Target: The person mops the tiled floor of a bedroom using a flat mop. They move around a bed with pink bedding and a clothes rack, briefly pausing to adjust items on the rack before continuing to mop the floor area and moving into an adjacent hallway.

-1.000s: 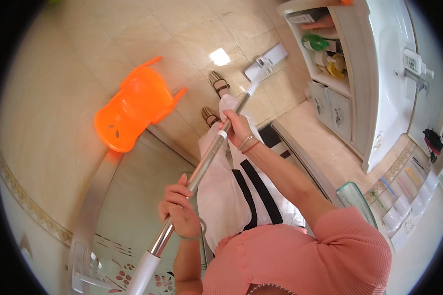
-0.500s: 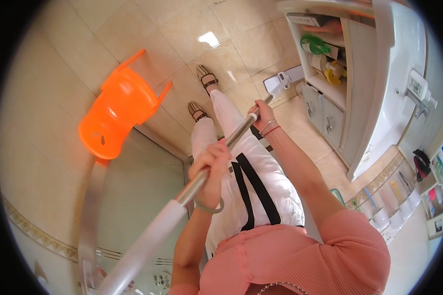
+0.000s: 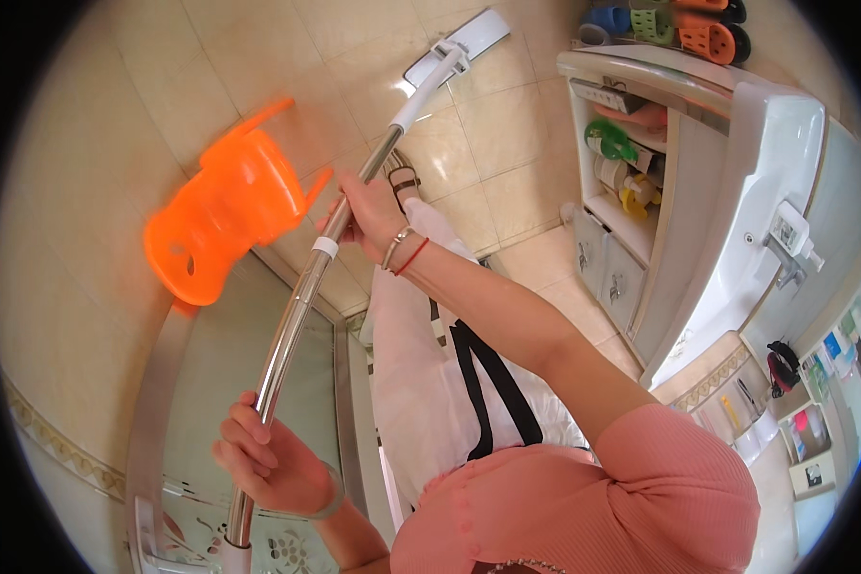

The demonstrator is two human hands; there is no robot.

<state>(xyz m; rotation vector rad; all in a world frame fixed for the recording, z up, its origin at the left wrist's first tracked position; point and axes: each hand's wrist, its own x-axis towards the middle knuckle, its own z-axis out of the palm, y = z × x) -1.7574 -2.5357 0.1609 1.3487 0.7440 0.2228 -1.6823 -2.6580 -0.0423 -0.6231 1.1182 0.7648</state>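
Observation:
A flat mop (image 3: 299, 304) with a silver pole slants across the view, from the lower left up to its flat white mop head (image 3: 478, 40) on the tiled floor at the top. My right hand (image 3: 368, 215) is wrapped round the pole above a white collar, near the mop-head end. Lower down, close to my body, my left hand (image 3: 275, 464) has its fingers closed round the same pole. Just left of my right hand lies an orange plastic chair (image 3: 222, 215), apart from the pole. My foot (image 3: 405, 177) shows beyond the right hand.
A white washbasin cabinet (image 3: 708, 143) with an open shelf of bottles (image 3: 631, 187) stands to the right. Sandals (image 3: 708, 38) sit on a rack behind it. A glass panel (image 3: 230, 364) with a metal frame is at the lower left. Wall-mounted holders (image 3: 756, 430) hang at lower right.
The mop head has swung from beside the cabinet up and left across the floor. My right hand moved left with the pole; my left hand dropped lower and left, nearer the pole's end.

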